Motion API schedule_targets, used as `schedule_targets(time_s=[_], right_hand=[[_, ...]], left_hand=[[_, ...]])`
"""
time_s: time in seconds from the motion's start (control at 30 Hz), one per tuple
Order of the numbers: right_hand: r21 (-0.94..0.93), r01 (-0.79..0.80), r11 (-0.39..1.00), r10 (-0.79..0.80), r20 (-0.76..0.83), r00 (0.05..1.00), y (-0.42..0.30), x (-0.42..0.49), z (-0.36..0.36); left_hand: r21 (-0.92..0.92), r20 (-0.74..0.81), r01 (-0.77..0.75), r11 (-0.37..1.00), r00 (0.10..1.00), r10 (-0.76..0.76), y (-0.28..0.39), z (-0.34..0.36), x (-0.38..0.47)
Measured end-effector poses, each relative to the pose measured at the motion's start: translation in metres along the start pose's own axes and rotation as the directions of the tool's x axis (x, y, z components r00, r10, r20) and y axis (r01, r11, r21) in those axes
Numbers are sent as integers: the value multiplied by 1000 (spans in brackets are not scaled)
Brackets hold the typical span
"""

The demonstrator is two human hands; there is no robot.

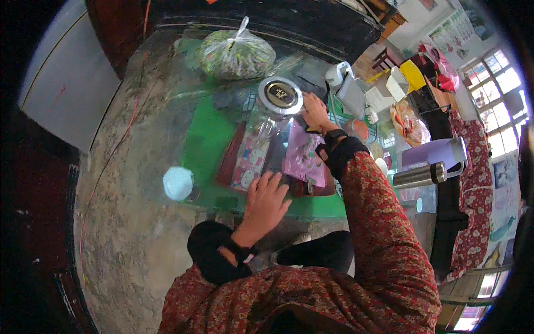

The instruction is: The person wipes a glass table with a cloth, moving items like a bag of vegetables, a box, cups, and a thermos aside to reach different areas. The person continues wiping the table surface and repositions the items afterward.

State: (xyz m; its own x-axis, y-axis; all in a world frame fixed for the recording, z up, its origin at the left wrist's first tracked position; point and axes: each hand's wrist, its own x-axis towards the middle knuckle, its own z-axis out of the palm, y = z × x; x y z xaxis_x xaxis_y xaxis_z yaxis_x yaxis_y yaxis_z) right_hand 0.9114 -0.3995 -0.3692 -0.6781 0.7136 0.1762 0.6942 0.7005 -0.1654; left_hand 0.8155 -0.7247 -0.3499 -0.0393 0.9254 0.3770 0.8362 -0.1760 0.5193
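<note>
On the glass tabletop [196, 160] stands a clear jar [267, 125] with a round silver-rimmed lid [280, 96] that has a dark, gold-marked centre. My right hand [316, 112] reaches out beside the lid's right edge; whether its fingers grip the jar cannot be made out. Near the front edge, my left hand [267, 204] has its fingers apart and holds nothing. Just beyond it lie a pink plastic packet [304, 156] and a cartoon-patterned packet [252, 163], both over a dark red flat item [228, 165].
A tied clear bag of green vegetables [238, 54] sits at the back. Rightward are a grey box-like item [350, 98], an orange cup [358, 128], a purple jug [431, 154] and a steel thermos [419, 175]. A pale round object [178, 183] is near the left corner.
</note>
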Motion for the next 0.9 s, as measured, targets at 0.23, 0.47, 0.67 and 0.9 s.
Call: schedule_targets(time_s=[0.23,0.47,0.67,0.9], right_hand=[[6,-60,998,59,64,996,-34,-79,-18],[32,-34,999,34,0,999,-70,-158,-28],[59,-22,998,20,32,999,-90,-216,-45],[98,46,994,-45,-12,999,-71,-289,-62]], left_hand=[[21,-73,-24,999,997,25,-2,10,-2],[118,-88,-33,992,995,44,-4,17,-2],[156,-85,-51,986,994,65,-6,20,-1],[159,-31,-44,986,998,50,-6,19,3]])
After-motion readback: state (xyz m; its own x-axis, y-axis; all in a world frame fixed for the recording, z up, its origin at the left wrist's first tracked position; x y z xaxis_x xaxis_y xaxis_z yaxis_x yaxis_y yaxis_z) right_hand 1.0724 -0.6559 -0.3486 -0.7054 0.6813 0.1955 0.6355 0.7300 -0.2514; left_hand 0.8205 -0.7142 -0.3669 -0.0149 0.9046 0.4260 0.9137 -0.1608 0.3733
